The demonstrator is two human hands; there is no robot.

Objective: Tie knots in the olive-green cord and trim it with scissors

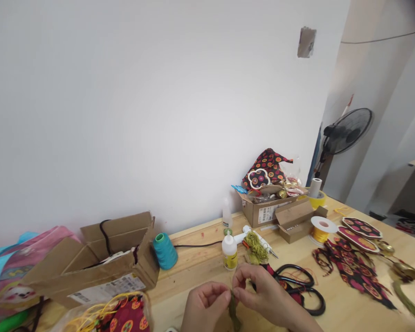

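My left hand (207,304) and right hand (257,290), closed to a pinch, grip a green cord bundle (233,314) near six o'clock; the handwork looks unfinished, its remaining steps unclear, while patterned panels (362,228) at four o'clock appear complete.

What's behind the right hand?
Black-handled scissors and patterned fabric show past the right hand. The hand covers part of both; the blades can't be made out.

The slim cord bundle (234,315) is coloured olive green. By the back edge of the pale wooden surface (197,263), the thread cone (166,254) is coloured teal; toward the right edge, crumpled black fabric (355,271) is patterned with red-and-orange circles.
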